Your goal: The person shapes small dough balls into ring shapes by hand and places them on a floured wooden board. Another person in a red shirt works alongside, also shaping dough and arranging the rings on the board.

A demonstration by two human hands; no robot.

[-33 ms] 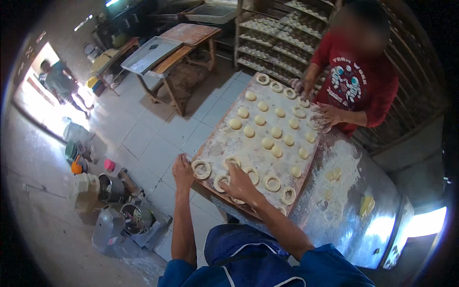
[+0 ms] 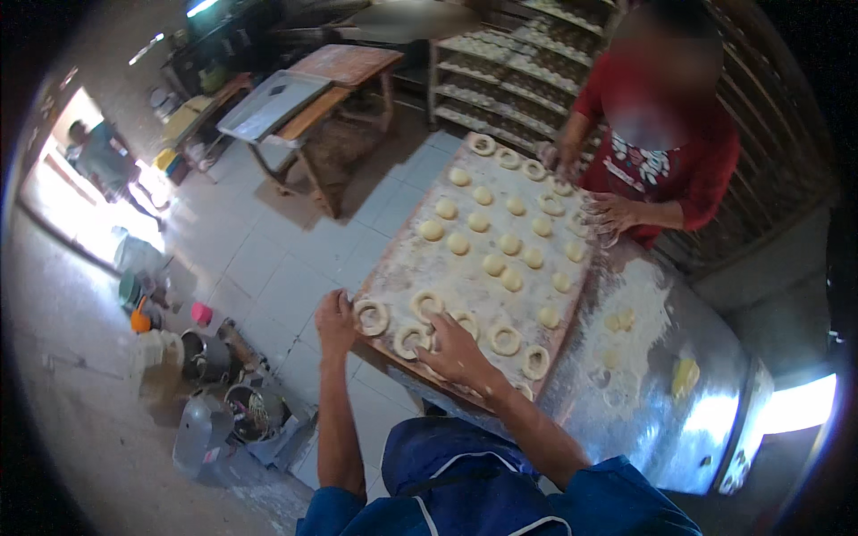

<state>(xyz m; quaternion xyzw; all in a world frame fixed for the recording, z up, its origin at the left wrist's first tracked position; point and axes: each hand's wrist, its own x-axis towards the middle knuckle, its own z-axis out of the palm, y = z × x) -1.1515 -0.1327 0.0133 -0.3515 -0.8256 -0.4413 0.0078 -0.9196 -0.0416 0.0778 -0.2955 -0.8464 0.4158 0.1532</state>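
Though apparently finished as rings at near and far edges of the board, seemingly unshaped as balls between; note left hand curled at corner, right hand half-curled at near rings, grips unclear.

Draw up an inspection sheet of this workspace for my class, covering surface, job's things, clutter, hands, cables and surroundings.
Surface: floured board; metal table to its right, strewn with flour.
Job's things: dough rings at the board's near and far ends, dough balls between.
Clutter: yellow piece on the metal table; pink container and metal pot on the floor at left.
Hands: left hand at the board's near-left corner; right hand at near dough rings, exact grip unclear.
Cables: nothing clearly seen.
Surroundings: co-worker in red, hands at the far end; rack beyond; another person near the bright doorway.
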